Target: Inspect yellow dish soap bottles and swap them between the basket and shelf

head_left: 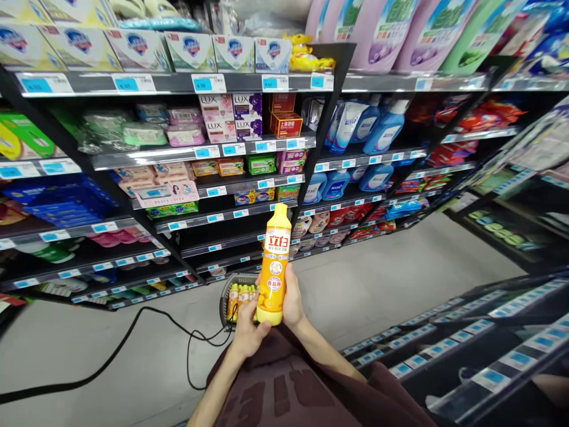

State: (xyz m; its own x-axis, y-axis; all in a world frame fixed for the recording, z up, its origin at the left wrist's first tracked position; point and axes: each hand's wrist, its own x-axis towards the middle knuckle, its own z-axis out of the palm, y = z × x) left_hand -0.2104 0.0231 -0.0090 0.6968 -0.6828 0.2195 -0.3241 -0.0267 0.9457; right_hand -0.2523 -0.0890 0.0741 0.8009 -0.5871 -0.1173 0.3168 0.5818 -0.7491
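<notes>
L hand (249, 332) is grasping the yellow bottle (274, 261) low on its left side; R hand (292, 299) is gripping the right side, fingers of both wrapping it, partly hidden behind. Bottle's being held in front of the torso, cap away from the body, label facing the cam. Basket (223, 305) w/ more yellow bottles (240, 299) is sitting on the flr (377, 267) beyond L hand. Blk cable (118, 341) is running along the flr, left. Shelves (242, 237) ahead are holding soap boxes (217, 115), etc.
</notes>
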